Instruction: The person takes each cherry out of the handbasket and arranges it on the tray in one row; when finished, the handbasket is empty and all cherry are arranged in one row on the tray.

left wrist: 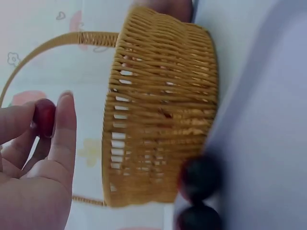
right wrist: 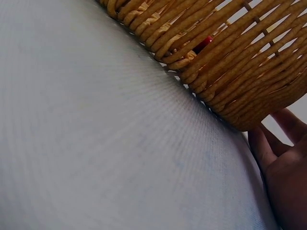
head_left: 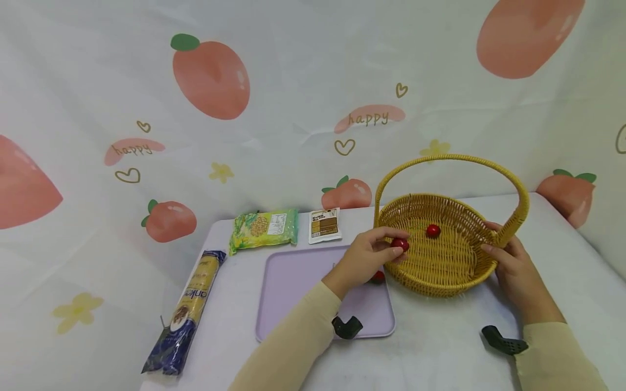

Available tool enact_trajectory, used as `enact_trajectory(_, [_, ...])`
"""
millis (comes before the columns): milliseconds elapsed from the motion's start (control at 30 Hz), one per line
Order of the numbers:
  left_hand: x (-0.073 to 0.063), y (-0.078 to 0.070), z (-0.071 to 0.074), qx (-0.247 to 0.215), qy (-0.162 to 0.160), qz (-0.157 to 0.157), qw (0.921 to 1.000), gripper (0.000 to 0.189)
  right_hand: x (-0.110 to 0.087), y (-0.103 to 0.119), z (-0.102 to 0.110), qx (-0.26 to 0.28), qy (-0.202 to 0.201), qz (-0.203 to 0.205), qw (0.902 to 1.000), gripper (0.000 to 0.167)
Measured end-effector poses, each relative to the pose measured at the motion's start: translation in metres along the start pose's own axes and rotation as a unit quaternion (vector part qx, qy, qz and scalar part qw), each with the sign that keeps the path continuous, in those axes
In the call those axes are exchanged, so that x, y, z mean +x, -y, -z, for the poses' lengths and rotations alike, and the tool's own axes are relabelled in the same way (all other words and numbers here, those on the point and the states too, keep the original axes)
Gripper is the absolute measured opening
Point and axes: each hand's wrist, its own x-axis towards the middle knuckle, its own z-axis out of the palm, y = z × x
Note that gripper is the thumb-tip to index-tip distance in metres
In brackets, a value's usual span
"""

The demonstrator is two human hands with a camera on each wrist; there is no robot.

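Observation:
My left hand (head_left: 387,247) pinches a small red tomato (head_left: 400,244) between thumb and fingertips, just over the left rim of a woven yellow basket (head_left: 442,271). The left wrist view shows that tomato (left wrist: 44,117) in my fingers beside the basket wall (left wrist: 163,115). A second red tomato (head_left: 432,231) lies inside the basket and shows through the weave (right wrist: 207,42). My right hand (head_left: 491,239) grips the basket's right rim at the foot of the handle (head_left: 511,225). Another tomato (head_left: 377,277) rests on the lilac tray (head_left: 293,288), partly hidden beneath my left hand.
Behind the tray lie a green biscuit packet (head_left: 264,229) and a small white sachet (head_left: 325,224). A long blue and yellow biscuit roll (head_left: 188,309) lies at the table's left edge. A peach-print cloth hangs behind.

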Motion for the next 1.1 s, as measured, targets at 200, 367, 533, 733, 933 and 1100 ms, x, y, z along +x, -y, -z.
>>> enact_trajectory(200, [-0.031,0.007,0.017,0.002,-0.022,0.004,0.9997,0.028,-0.001,0.0,0.0,0.0,-0.003,-0.003,1.0,0.054])
enact_trajectory(367, [-0.052,0.008,0.031,0.012,-0.062,0.014,0.9979,0.028,-0.002,-0.001,0.002,-0.006,-0.006,-0.004,1.0,0.053])
enact_trajectory(533, [-0.07,0.009,0.043,0.059,-0.107,0.026,0.9922,0.032,0.001,-0.001,0.001,0.002,-0.001,0.004,1.0,0.053])
enact_trajectory(733, [-0.087,0.013,0.063,0.095,-0.154,0.05,0.9822,0.03,0.001,0.0,-0.001,0.005,-0.001,0.003,1.0,0.052])
enact_trajectory(933, [-0.103,0.027,0.081,0.114,-0.182,0.049,0.9755,0.029,0.001,0.0,-0.001,0.002,-0.003,0.0,1.0,0.053])
enact_trajectory(1100, [-0.112,0.041,0.095,0.131,-0.213,0.061,0.9665,0.027,0.001,0.0,0.001,-0.002,-0.003,-0.005,1.0,0.054])
